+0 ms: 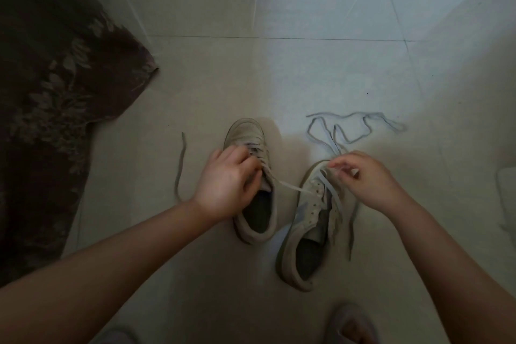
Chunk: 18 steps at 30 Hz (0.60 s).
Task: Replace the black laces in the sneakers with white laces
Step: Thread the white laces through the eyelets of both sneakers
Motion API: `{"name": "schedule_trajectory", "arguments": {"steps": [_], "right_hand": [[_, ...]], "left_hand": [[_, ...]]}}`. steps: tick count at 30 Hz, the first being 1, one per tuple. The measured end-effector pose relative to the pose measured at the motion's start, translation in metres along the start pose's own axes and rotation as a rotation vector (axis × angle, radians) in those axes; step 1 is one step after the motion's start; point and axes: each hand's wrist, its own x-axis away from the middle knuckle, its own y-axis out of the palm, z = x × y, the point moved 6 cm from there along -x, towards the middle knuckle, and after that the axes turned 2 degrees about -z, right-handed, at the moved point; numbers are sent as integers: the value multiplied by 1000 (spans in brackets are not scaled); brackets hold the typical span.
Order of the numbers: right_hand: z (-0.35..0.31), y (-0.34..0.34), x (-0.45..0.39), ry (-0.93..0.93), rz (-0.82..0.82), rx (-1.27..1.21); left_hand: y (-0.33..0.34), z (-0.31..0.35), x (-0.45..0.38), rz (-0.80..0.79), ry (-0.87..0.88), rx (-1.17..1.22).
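I judge I am mid-lacing: my left hand curls its fingers around the tongue and upper eyelets of the left sneaker, which stands upright on the tiled floor and already carries pale lacing across its front; a white lace runs from under that hand across the gap to the right sneaker, which lies just beside it, tilted, with its eyelets mostly bare; my right hand pinches a pale lace at its fingertips above that shoe's toe (whether it is the same lace the left hand holds, I cannot tell in this dim light); a darker lace trails from the right sneaker down onto the floor; another loose lace lies in loops on the floor beyond the right hand, and a single strand lies to the left of the left sneaker, well apart from it; the next move, as I read it, calls for finding a free lace tip and steering it through an open eyelet while the other hand steadies the shoe; as for what the shoes hold, both openings look dark and I see nothing inside either; a patterned rug covers the floor to the left.
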Motion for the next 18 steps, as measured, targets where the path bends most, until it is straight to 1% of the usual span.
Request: {"name": "schedule_trajectory", "arguments": {"steps": [2,3,6,8,10,11,12,14,15,16,18], "right_hand": [[1,0,2,42,-37,18],[4,0,4,86,-80,39],[14,10,12,229,-328,271],[18,19,16,225,-420,305],[14,22,17,157,-441,254],[9,21,16,143,-414,142],[4,19,14,171,-363,-71],[-8,13,11,287,-247,-637],[-16,11,8,325,-201,-845],[-24,10,5,344,-163,-957],[-41,10,0,345,-139,-1026]], "left_hand": [[2,7,-1,-1,17,24],[3,8,-2,-3,14,30],[6,6,-2,-17,-7,8],[9,4,0,-43,-40,14],[14,4,2,-60,-82,38],[16,5,3,-66,-107,51],[17,5,4,-84,-143,67],[20,4,3,-150,-251,110],[22,4,2,-183,-314,120],[24,4,0,-192,-361,117],[25,3,-2,-194,-455,181]]}}
